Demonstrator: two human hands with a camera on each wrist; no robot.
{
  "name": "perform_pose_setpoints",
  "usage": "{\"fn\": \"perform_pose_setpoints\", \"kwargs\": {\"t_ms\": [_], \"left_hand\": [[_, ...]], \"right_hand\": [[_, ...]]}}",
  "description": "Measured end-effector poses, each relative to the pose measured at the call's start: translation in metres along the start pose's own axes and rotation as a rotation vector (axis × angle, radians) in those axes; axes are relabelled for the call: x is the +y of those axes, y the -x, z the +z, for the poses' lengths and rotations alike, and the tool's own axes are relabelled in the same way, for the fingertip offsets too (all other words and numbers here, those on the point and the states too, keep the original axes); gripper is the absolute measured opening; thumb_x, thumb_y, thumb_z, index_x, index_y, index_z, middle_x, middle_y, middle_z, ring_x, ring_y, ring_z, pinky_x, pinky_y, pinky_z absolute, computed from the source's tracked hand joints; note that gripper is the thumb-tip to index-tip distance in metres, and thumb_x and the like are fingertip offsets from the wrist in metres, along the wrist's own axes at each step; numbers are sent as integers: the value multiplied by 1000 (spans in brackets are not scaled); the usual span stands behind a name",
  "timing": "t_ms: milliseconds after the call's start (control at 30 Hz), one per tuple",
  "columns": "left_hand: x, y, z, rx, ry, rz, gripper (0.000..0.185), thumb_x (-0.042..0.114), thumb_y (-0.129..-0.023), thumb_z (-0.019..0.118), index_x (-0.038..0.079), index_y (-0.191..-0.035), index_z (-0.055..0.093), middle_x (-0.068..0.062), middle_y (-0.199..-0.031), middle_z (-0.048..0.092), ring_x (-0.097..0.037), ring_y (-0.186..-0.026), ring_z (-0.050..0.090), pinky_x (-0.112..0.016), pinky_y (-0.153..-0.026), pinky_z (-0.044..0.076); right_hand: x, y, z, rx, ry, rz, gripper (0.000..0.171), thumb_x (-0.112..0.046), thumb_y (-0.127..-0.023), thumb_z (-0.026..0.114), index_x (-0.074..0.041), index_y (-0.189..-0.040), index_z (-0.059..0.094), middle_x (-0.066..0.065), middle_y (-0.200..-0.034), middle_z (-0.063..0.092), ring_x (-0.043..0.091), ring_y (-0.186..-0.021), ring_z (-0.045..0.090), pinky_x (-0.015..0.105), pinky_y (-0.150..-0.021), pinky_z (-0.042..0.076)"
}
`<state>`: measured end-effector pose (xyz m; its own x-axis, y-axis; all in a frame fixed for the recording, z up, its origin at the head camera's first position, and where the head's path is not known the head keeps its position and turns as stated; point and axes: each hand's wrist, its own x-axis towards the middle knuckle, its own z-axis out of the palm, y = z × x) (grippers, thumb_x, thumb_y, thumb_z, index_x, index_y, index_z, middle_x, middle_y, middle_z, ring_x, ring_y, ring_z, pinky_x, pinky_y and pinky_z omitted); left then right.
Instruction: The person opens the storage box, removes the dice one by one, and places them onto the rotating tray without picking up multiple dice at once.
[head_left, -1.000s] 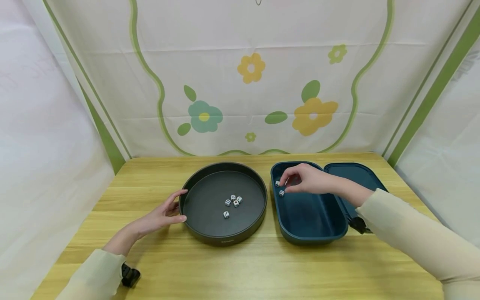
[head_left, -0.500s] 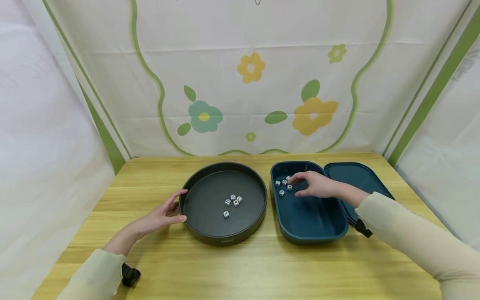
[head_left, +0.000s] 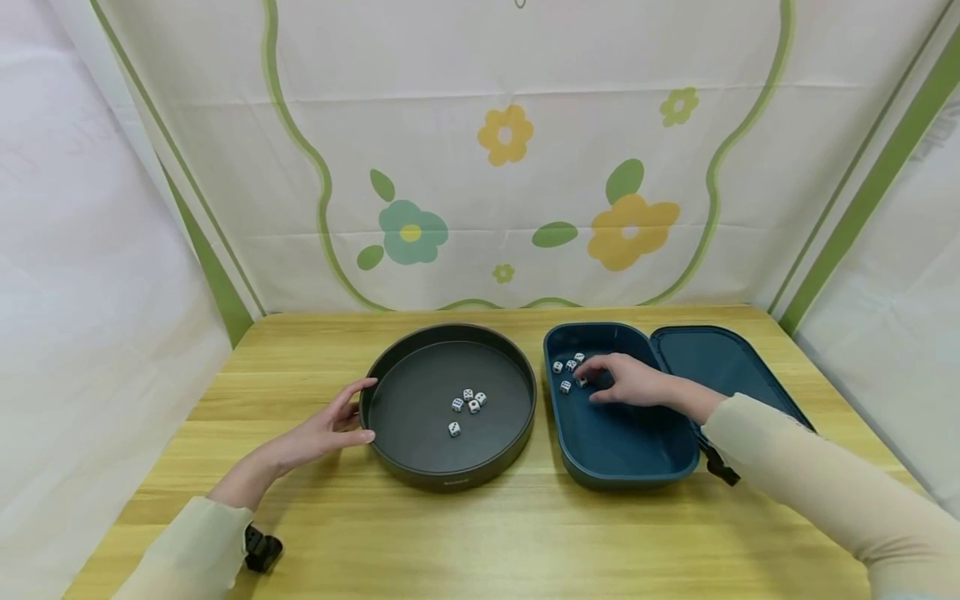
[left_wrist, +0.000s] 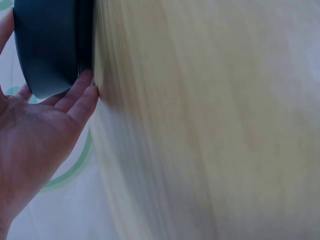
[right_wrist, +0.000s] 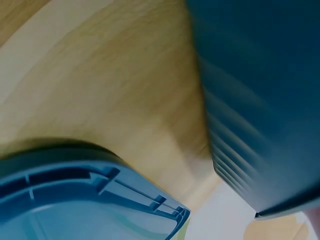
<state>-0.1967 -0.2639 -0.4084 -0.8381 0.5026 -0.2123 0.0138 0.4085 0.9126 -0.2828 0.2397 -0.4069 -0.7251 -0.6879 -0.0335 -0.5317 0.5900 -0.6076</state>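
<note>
A wooden table [head_left: 480, 533] stands in front of a white cloth wall [head_left: 495, 167] with green lines and painted flowers. A round dark tray [head_left: 390, 379] sits on the table, left of the middle. Four small white dice [head_left: 467, 406] lie inside it, three close together and one a little nearer to the person. Just to the right of the tray is a blue case [head_left: 630, 467] with its lid [head_left: 712, 358] lying open flat beside it. The tray and the case are very close, with a thin strip of table between them.

The left hand [head_left: 322, 429] rests on the table and touches the outer left wall of the tray with straight, loose fingers. It holds nothing.

The right hand [head_left: 622, 382] is down inside the blue case, near its far left corner. A few white dice [head_left: 564, 372] with dark dots lie there on the blue floor. The fingertips are right at one die [head_left: 582, 382], but the pictures do not show whether the fingers pinch it or only touch it. The right wrist view is blurry and shows only blue case walls and table.
</note>
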Motion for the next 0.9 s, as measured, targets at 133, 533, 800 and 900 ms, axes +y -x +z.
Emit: {"fn": "perform_pose_setpoints", "kwargs": {"t_ms": [133, 533, 800, 900], "left_hand": [[0, -1, 0, -2, 4, 3, 81, 20, -98, 61, 21, -156, 5, -29, -156, 3, -50, -141, 8, -65, -106, 20], [0, 0, 0, 2, -2, 0, 81, 21, -97, 62, 21, -156, 6, -28, -157, 2, -50, -141, 8, -65, -106, 20], [-1, 0, 0, 2, 0, 2, 81, 21, -98, 62, 21, -156, 6, -30, -156, 3, -50, -141, 9, -65, -106, 20], [0, 0, 0, 2, 0, 2, 81, 21, -97, 62, 21, -156, 6, -30, -156, 3, -50, -141, 9, -65, -106, 20]], "right_hand": [[1, -1, 2, -6, -7, 2, 27, -4, -88, 71, -2, -115, 67, 8, -112, 65, 26, -102, 60, 42, -86, 50], [2, -2, 4, -34, -2, 20, 16, -1, -89, 68, -8, -102, 72, -3, -97, 66, 11, -85, 58, 29, -75, 50], [-10, 0, -6, -12, -10, 6, 16, -1, -89, 67, -4, -104, 71, -1, -98, 66, 14, -86, 60, 29, -76, 53], [-16, 1, -12, -7, -17, 1, 17, -1, -90, 66, -3, -106, 71, 2, -101, 67, 14, -88, 60, 28, -76, 53]]}}
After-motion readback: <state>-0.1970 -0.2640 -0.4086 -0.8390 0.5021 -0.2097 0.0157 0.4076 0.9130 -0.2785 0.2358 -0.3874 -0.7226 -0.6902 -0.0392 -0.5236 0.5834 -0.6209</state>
